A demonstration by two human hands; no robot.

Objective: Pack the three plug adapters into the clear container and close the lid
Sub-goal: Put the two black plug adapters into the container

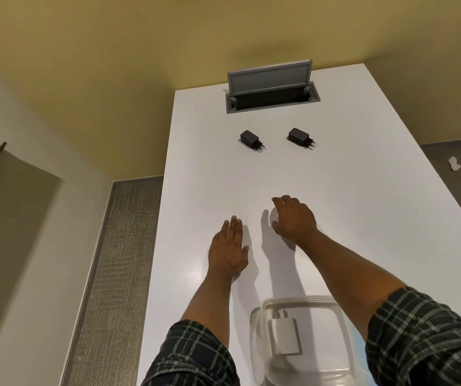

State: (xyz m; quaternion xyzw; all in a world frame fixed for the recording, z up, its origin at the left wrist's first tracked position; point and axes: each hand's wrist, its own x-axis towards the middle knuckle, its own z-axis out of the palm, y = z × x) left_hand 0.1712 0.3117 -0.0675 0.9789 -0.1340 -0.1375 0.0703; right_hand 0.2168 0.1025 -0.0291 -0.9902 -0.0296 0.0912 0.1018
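Note:
Two black plug adapters lie far out on the white table, one to the left and one to the right, prongs pointing right. A white plug adapter lies inside the clear container at the near edge, partly under my right forearm. No lid shows on the container. My left hand rests flat on the table, fingers together, holding nothing. My right hand hovers just ahead of it with fingers curled downward and apart, holding nothing. Both hands are well short of the black adapters.
A grey cable hatch with its flap raised is set into the white table behind the adapters. The table edges run close on the left and right. Grey carpet and a scrap of white paper lie on the floor.

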